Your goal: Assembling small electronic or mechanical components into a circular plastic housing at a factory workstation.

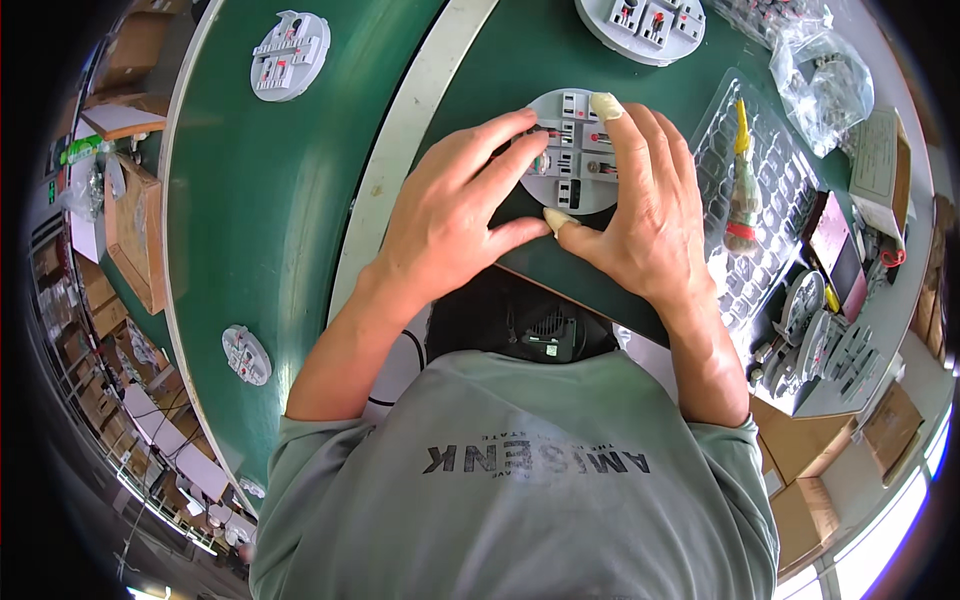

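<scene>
A round grey plastic base (566, 139) lies on the green worktop in front of me, divided into slots with small red, black and metal parts. My left hand (450, 205) reaches in from the left. Its fingers are stretched and apart, with the tips on the base's left part beside a small greenish part (541, 163). My right hand (650, 200) spans the right side of the base, index finger at the top and thumb at the lower rim, both in pale finger cots. The two thumbs nearly meet. The right fingers cover the base's right rim.
Another round base (655, 25) stands beyond. More lie on the green belt (290, 190) at left. A clear tray (765, 200) at right carries a yellow-tipped brush-like tool (742, 185). Nearby are a plastic bag of parts (825, 90), an open carton (882, 165) and stacked grey discs (815, 335).
</scene>
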Demonstrator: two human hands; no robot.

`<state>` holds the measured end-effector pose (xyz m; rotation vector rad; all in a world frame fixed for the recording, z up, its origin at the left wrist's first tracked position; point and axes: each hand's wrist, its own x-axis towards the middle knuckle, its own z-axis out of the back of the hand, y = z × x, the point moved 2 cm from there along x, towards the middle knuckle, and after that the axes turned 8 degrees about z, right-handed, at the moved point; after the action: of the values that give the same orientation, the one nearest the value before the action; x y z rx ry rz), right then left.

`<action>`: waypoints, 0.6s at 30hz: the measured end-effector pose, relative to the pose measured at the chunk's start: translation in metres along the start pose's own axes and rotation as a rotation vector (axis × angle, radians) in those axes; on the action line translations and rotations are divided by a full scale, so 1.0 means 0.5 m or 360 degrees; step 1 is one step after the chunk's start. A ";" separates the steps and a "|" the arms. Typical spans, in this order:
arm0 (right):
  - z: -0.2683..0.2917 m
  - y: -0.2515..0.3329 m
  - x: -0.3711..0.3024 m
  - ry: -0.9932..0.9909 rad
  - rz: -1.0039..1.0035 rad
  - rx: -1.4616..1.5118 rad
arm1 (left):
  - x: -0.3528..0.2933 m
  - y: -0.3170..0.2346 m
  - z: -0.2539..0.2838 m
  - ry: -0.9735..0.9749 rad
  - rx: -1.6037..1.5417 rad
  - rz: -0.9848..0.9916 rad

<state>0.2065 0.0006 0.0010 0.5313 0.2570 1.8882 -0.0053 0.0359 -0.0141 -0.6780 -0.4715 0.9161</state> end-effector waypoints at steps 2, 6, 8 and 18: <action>0.013 0.005 0.000 0.0008 -0.0011 0.0019 | 0.006 0.009 -0.001 0.0033 -0.0122 0.0039; 0.055 0.019 0.012 0.0095 -0.0080 0.0190 | 0.028 0.001 0.018 -0.0177 0.0178 -0.0374; 0.080 0.034 0.025 0.0236 -0.0199 0.0433 | 0.039 -0.011 0.042 -0.0274 0.0199 -0.0442; 0.226 -0.420 0.075 -0.0362 -0.0843 0.0102 | 0.065 0.066 0.018 0.0037 -0.0791 0.0698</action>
<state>0.4231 0.1050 0.0207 0.6440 0.2769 1.2990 -0.0122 0.0801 -0.0282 -1.2774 -0.5467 1.2133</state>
